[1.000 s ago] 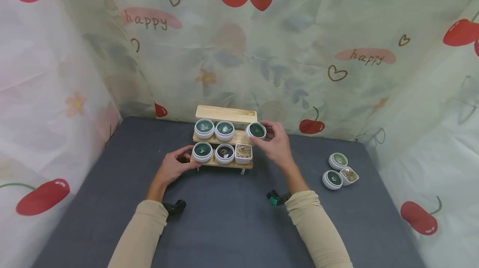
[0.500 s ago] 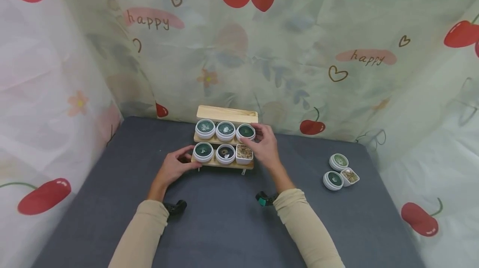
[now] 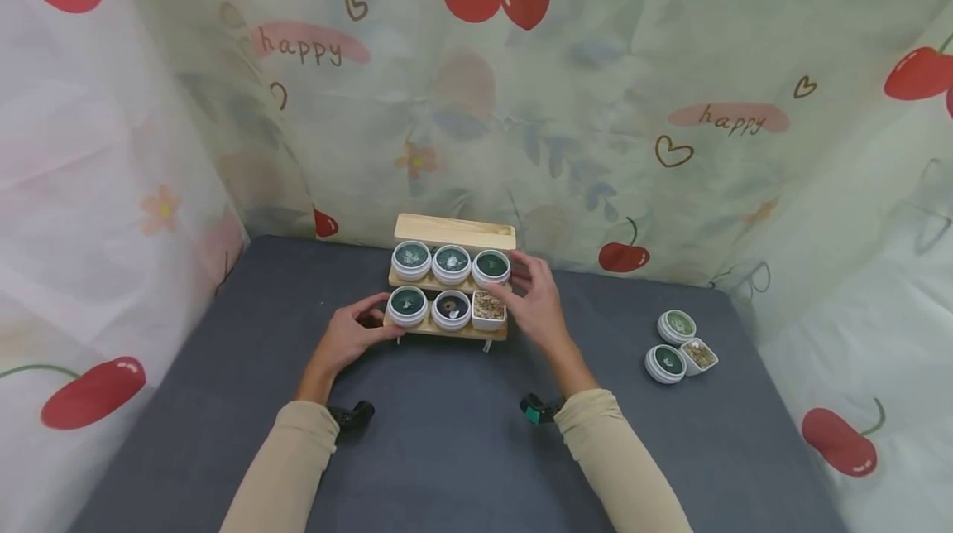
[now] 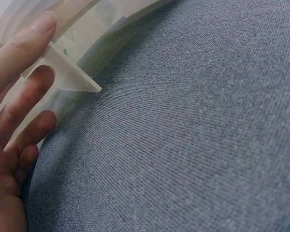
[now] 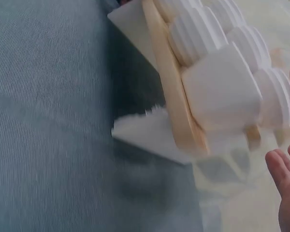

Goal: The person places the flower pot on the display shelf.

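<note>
A wooden three-tier stand with white supports bears small white pots in two rows. At the left end of its lower tier, my left hand holds the board, thumb on the front edge and fingers lower by the white support. My right hand is beside the right end with its fingers spread. Nearest to it is a round pot with a dark green top on the middle tier; in the right wrist view the fingers are apart from the pots. Below it sits a square pot of grainy bits.
To the right on the dark grey cloth stand two round green-topped pots and a square pot, close together. The stand's top tier bears nothing. A printed curtain encloses the back and sides.
My right hand carried the dark green pot left onto the middle tier, beside the two others. It has since let go and drawn slightly right. The left hand stayed on the stand.
</note>
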### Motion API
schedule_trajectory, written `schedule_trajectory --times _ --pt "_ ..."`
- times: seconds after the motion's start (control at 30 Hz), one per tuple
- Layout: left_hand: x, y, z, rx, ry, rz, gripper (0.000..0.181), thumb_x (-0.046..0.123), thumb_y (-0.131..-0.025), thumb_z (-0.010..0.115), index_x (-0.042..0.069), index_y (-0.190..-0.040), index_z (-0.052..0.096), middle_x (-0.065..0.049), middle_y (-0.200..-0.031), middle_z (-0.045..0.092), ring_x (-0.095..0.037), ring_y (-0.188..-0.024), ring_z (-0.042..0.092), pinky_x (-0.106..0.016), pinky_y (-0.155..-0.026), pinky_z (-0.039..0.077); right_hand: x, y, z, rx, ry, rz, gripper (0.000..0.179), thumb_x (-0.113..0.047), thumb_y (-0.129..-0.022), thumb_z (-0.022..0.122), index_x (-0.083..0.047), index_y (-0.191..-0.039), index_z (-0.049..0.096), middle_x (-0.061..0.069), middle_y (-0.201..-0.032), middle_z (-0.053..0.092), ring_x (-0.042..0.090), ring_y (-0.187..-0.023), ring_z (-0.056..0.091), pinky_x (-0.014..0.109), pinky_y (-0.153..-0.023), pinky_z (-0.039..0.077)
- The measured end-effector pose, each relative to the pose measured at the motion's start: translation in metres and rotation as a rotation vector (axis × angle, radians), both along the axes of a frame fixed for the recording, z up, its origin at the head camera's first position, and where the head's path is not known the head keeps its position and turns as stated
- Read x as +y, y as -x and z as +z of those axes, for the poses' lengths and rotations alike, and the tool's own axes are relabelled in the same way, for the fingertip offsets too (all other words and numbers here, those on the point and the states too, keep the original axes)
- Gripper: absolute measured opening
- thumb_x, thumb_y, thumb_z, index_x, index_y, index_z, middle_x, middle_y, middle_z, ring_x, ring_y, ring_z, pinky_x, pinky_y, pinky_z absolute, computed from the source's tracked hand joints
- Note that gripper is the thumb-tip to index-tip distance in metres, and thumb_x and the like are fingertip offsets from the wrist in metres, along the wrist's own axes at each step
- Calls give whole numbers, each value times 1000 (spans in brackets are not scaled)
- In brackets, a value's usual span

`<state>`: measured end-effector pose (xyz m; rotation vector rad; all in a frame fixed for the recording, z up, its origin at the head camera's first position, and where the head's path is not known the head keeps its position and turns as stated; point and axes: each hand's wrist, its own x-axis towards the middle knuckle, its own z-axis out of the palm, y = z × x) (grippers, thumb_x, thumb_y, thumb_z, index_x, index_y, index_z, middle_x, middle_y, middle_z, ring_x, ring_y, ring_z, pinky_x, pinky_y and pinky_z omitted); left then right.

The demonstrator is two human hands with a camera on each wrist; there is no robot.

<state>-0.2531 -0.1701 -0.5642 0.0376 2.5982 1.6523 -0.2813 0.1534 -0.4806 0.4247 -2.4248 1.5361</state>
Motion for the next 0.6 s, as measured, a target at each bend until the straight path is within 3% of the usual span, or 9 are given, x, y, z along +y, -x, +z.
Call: schedule_trajectory --times 0.23,0.6 --pt "0 -2 2 -7 -4 13 82 52 -73 89 23 -143 58 -4 -101 75 -18 -96 63 -34 -90 43 38 -12 7 -24 -46 -44 71 -23 -86 84 -7 -146 49 18 -141 49 38 -128 56 45 -107 49" --pt "2 -2 3 -12 -9 10 82 52 -72 89 24 -143 58 -2 -100 75 -17 -95 62 -34 -90 43 108 -37 19 -11 -132 -205 75 -23 -84 86 -7 -148 49 18 -141 49 35 -129 53 51 -106 47"
